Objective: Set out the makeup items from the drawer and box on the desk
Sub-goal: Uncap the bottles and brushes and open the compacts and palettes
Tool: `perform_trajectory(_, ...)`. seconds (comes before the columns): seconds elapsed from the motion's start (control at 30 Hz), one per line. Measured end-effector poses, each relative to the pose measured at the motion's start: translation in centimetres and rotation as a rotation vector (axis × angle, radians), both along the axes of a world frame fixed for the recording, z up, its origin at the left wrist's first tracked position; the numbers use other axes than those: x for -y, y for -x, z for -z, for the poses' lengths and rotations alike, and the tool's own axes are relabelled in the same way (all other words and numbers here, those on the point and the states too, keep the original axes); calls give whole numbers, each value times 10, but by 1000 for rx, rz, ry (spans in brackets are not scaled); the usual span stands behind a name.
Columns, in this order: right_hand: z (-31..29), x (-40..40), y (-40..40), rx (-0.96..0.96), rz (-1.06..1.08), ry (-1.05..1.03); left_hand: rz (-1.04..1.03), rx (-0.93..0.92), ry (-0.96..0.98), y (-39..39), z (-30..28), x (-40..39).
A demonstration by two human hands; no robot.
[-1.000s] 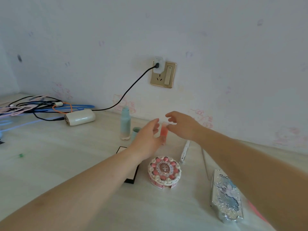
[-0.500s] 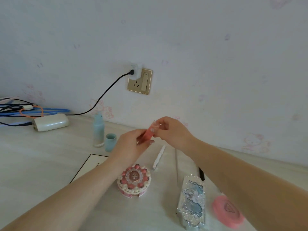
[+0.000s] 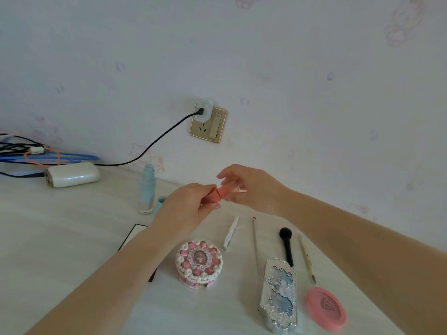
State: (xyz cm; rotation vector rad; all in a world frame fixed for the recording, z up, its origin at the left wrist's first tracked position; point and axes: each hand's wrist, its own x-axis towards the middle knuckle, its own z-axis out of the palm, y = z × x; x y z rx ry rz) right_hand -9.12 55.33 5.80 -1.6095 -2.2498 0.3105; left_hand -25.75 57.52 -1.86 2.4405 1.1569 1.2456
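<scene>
Holding the small pink tube [image 3: 219, 194] up above the desk [image 3: 60, 238], the left hand [image 3: 183, 211] curled round its lower end while the right hand [image 3: 249, 189] pinched the upper end, probably to check or close its cap before setting it down. Below lay the round pearl-trimmed case [image 3: 198, 263], silver palette [image 3: 279, 296], black brush [image 3: 287, 245] and pink compact [image 3: 325, 309], spaced apart as if for display.

Two hands [image 3: 186, 209] [image 3: 251, 189], one bottle [image 3: 146, 189], three compacts [image 3: 198, 263] [image 3: 279, 298] [image 3: 325, 309].
</scene>
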Motion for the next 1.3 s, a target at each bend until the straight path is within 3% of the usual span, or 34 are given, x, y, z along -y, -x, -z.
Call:
perform_trajectory(0.2,-4,-8,20,-93,262,264,1,13,10,4,-3,-7)
perform_trajectory(0.27,-2,-11,21,-124,259,293,3,49,35,6,-1,-7)
perform_trajectory(0.47,2,-11,8,-23,115,97,-30,13,43,8,5,-12)
perform_trajectory(0.67,0,-13,14,-124,260,327,-15,13,0,6,8,-13)
perform_trajectory(0.87,8,-13,7,-58,147,124,-24,1,21,11,9,-15)
perform_trajectory(1.03,13,-16,10,-211,222,222,-23,0,20,13,7,-17)
perform_trajectory(1.3,8,-11,0,114,55,-48,-55,-43,79,20,4,-19)
